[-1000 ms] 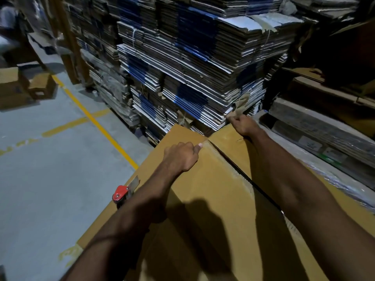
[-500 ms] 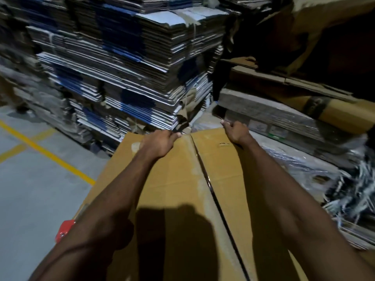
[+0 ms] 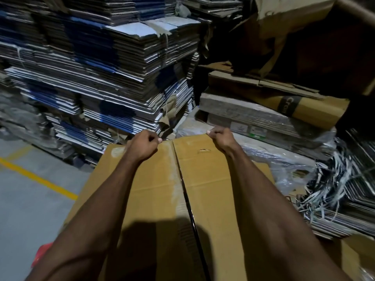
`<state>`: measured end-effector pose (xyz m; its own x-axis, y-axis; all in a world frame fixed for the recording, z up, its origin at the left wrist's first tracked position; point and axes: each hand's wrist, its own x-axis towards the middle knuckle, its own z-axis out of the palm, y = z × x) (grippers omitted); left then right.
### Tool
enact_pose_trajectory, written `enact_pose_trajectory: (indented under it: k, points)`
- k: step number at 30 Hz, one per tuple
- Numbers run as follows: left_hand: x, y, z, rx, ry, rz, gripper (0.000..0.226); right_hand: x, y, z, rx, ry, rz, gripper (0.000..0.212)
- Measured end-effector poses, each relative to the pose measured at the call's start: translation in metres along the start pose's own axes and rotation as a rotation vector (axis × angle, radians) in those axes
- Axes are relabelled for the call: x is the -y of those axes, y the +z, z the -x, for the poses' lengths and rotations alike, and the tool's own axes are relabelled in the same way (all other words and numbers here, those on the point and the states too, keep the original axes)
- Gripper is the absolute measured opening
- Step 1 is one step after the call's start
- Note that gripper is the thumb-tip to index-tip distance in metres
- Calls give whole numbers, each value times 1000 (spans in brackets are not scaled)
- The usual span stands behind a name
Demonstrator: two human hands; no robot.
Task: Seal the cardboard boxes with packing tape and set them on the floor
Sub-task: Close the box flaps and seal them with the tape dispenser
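Fists [image 3: 144, 143] [image 3: 220, 136] on box [image 3: 205, 179] far edge

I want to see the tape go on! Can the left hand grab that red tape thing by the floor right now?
Probably not yet. The left hand grips the cardboard box's far edge, and the red tape dispenser sits back near the elbow, so it must let go first.

grey floor [image 3: 30, 199]: yellow line [image 3: 38, 179], flattened carton stacks [image 3: 101, 78].
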<state>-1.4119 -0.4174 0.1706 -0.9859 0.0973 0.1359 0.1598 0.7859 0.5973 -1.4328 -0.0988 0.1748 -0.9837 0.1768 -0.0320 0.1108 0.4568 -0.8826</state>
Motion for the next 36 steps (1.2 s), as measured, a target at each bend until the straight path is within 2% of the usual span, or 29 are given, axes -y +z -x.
enact_pose_trajectory:
  k: [3, 7, 10, 14, 17, 18, 21, 23, 25, 28, 33, 36]
  points:
    - [6, 1, -3, 12, 8, -19, 31, 10, -1, 3, 14, 59, 4, 36]
    - [-1, 3, -1, -2, 22, -13, 44, 13, 8, 2, -45, 72, 112, 30]
    - [-4, 1, -2, 6, 21, -23, 52, 12, 10, 4, 31, 54, 127, 19]
    - [-2, -5, 0, 4, -6, 43, 53, 24, 10, 3, 57, 81, 85, 19]
    - [-4, -7, 2, -4, -22, 52, 52, 43, 15, 2, -5, -21, 380, 14]
    - [-4, -7, 2, -2, -20, 51, 52, 50, 20, 2, 16, -66, 466, 13]
    - [-2, -5, 0, 4, -8, 45, 52, 64, 39, 19, 238, -86, 323, 13]
    - [-3, -6, 3, 8, 4, 35, 50, 67, 52, 26, 215, -73, 294, 11]
    - [-2, -6, 4, 10, 9, 36, 41, 68, 61, 24, 158, -12, 297, 20]
    - [-1, -5, 3, 7, -4, 30, 38, 67, 70, 7, 155, 56, 289, 43]
    - [0, -6, 5, 19, -21, -36, 31, 75, 80, 20, 211, -47, 412, 34]
    - [-1, -18, 5, 79, -87, 73, 25, 75, 87, 19, 192, -17, 387, 39]
